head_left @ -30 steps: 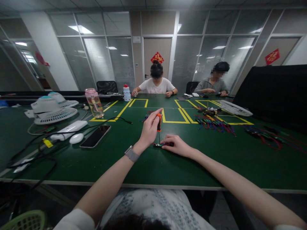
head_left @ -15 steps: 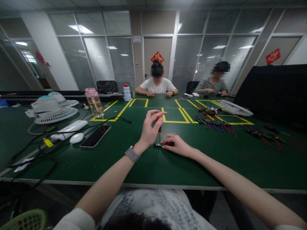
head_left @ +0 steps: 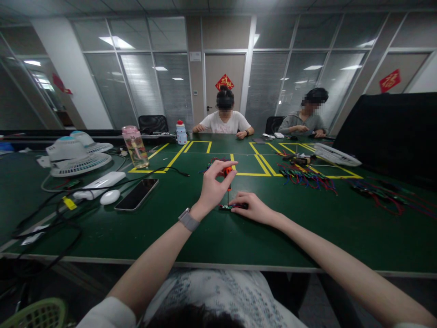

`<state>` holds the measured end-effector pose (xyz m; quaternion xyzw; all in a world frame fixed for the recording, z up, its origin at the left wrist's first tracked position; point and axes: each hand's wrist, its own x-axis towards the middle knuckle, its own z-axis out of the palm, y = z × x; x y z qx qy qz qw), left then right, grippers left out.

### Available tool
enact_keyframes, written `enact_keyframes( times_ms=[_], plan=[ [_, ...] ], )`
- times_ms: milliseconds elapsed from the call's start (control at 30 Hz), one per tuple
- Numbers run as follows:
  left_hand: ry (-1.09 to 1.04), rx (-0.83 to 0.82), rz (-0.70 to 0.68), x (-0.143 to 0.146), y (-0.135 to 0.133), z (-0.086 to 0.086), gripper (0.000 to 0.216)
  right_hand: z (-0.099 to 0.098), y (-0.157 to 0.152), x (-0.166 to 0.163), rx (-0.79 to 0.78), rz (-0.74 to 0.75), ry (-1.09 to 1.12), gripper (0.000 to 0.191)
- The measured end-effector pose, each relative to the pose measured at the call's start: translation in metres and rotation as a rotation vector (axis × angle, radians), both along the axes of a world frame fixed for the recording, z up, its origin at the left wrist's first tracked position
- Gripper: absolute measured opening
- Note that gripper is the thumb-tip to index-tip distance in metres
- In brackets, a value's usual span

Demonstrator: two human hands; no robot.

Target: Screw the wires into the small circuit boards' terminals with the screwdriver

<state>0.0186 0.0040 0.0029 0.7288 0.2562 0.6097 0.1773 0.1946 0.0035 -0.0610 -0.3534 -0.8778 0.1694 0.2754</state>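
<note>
My left hand point(head_left: 216, 182) is closed around the orange-and-black handle of a screwdriver point(head_left: 228, 171), its index finger stretched out over the top. The screwdriver stands upright, and its thin shaft reaches down to a small green circuit board point(head_left: 225, 207) lying on the table. My right hand point(head_left: 253, 207) rests on the table and pinches the right part of this board, hiding some of it. Dark and red wires show by its fingers. Whether the tip sits in a screw is too small to tell. Behind my left hand lie some red and blue wires point(head_left: 218, 160).
On the green table point(head_left: 164, 241), several wired boards point(head_left: 303, 176) lie at right, near a white keyboard point(head_left: 336, 155). To the left are a phone point(head_left: 136, 194), a white mouse point(head_left: 109, 197), cables, a drink bottle point(head_left: 135, 146) and white fans point(head_left: 78, 157). Two people sit across.
My left fingers have shifted on the screwdriver handle, the thumb and index finger now further apart, so more orange shows. My right hand and the board stay put. One person opposite has raised a hand.
</note>
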Motion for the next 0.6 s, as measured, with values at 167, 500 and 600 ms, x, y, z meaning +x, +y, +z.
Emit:
enact_keyframes(
  times_ms=[167,500,600],
  plan=[
    [0.007,0.012,-0.002,-0.0012,-0.0010,0.0009,0.024,0.0008,-0.0002,-0.0004,0.011,0.001,-0.002,0.022],
    [-0.097,-0.085,0.026,-0.0006,0.0061,-0.0043,0.026,0.0015,-0.0010,-0.0002,0.013,0.005,0.003,0.023],
    [-0.063,-0.009,0.095,-0.0013,0.0038,-0.0023,0.020,0.0010,-0.0005,0.0002,0.003,0.001,0.002,0.023]
  ],
)
